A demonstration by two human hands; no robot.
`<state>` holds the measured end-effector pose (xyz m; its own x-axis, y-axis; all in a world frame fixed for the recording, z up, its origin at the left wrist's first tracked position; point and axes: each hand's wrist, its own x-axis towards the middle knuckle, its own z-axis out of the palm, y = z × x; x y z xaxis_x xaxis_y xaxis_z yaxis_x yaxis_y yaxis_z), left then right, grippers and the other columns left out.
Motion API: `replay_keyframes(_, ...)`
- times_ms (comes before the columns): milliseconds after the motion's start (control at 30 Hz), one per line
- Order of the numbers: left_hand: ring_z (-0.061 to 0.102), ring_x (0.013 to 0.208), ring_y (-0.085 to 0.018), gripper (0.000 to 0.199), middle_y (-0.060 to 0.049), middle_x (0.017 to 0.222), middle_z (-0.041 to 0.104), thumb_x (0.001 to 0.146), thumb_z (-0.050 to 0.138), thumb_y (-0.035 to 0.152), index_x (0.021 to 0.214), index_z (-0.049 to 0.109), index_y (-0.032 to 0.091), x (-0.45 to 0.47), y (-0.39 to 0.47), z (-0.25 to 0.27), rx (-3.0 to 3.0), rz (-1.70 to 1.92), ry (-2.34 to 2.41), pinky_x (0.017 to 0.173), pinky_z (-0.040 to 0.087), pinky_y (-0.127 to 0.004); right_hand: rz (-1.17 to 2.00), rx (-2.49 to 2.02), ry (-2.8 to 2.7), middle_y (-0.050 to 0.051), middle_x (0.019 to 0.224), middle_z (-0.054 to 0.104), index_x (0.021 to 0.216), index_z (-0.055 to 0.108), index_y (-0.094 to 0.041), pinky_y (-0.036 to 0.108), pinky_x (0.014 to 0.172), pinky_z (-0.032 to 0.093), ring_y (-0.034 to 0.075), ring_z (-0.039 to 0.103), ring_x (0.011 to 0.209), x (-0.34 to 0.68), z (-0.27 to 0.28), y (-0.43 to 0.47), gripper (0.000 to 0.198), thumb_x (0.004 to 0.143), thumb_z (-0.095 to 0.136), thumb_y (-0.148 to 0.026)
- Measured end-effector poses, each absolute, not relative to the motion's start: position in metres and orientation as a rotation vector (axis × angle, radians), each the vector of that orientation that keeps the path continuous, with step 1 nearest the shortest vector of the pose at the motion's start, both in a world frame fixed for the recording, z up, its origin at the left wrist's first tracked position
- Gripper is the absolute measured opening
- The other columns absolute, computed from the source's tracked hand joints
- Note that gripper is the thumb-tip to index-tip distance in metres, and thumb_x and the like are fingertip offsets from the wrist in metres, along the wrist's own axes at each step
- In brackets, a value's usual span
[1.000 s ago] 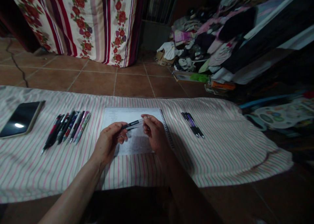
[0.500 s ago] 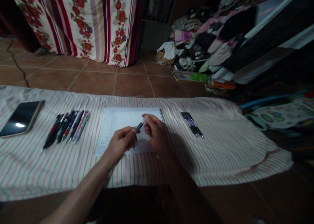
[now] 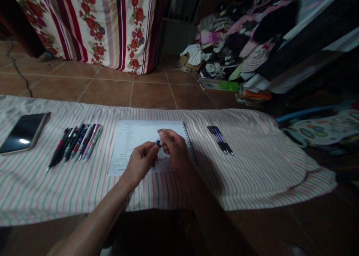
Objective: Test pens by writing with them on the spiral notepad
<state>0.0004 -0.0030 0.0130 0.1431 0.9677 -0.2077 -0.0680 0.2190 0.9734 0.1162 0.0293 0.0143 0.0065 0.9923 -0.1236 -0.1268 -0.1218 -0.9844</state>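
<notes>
Over a spiral notebook [image 3: 143, 130], my left hand [image 3: 142, 159] is closed around a dark pen [image 3: 157, 142], with only a short piece showing past the thumb. My right hand [image 3: 175, 145] pinches the pen's pale far end between thumb and fingertips, so both hands hold it. The notebook lies open at a printed page, partly hidden under my hands. To the left, several pens [image 3: 81, 140] lie side by side in a row. A smaller group of dark and purple pens [image 3: 220, 139] rests to the right.
A phone [image 3: 24, 132] lies at the left on the striped cloth [image 3: 266, 155] covering the low table. Beyond are a tiled floor [image 3: 109, 88], a floral curtain [image 3: 112, 28] and a heap of clothes [image 3: 235, 43] at the back right.
Both hands have come closer together, my right moving slightly left. Less of the pen shows between them. The view has shifted slightly; the other pens stay put.
</notes>
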Motion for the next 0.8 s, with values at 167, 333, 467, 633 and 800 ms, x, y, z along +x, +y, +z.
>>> replay_keyframes(167,0.040,0.039,-0.007,0.028,0.004,0.051,0.048,0.078,0.052,0.041,0.077,0.058,0.014,-0.002,-0.002,0.014,1.081,1.001,1.215,0.038,0.027,-0.019,1.304,-1.182,-1.002,-0.006,0.057,0.047,0.095,0.059,-0.014,0.018,0.039,0.026,0.005,0.037,0.043,0.116,0.012,0.031,0.035,0.076,0.055,-0.043)
replay_keyframes(333,0.043,0.041,-0.008,0.027,0.003,0.051,0.049,0.078,0.052,0.041,0.076,0.058,0.015,-0.003,-0.004,0.013,1.106,1.003,1.235,0.038,0.029,-0.019,1.311,-1.173,-1.039,-0.005,0.057,0.046,0.092,0.060,-0.013,0.018,0.039,0.027,0.004,0.038,0.044,0.114,0.010,0.031,0.032,0.076,0.056,-0.040)
replay_keyframes(467,0.044,0.042,-0.008,0.027,0.003,0.051,0.050,0.079,0.051,0.041,0.078,0.058,0.015,-0.005,-0.004,0.013,1.134,0.997,1.246,0.038,0.030,-0.018,1.308,-1.176,-1.055,-0.006,0.055,0.044,0.094,0.061,-0.014,0.018,0.039,0.026,0.004,0.036,0.044,0.111,0.009,0.032,0.033,0.075,0.057,-0.040)
replay_keyframes(633,0.042,0.040,-0.007,0.025,0.003,0.051,0.050,0.080,0.049,0.039,0.078,0.057,0.015,-0.007,-0.002,0.011,1.144,0.982,1.273,0.037,0.030,-0.018,1.326,-1.192,-1.054,-0.005,0.056,0.047,0.092,0.062,-0.014,0.018,0.040,0.028,0.004,0.036,0.044,0.108,0.009,0.031,0.032,0.074,0.058,-0.040)
replay_keyframes(800,0.041,0.039,-0.006,0.026,0.004,0.052,0.050,0.081,0.047,0.039,0.076,0.056,0.015,-0.010,-0.002,0.010,1.183,0.999,1.305,0.038,0.031,-0.018,1.360,-1.217,-1.090,-0.005,0.055,0.048,0.084,0.063,-0.014,0.019,0.040,0.029,0.004,0.036,0.043,0.103,0.007,0.028,0.032,0.072,0.059,-0.043)
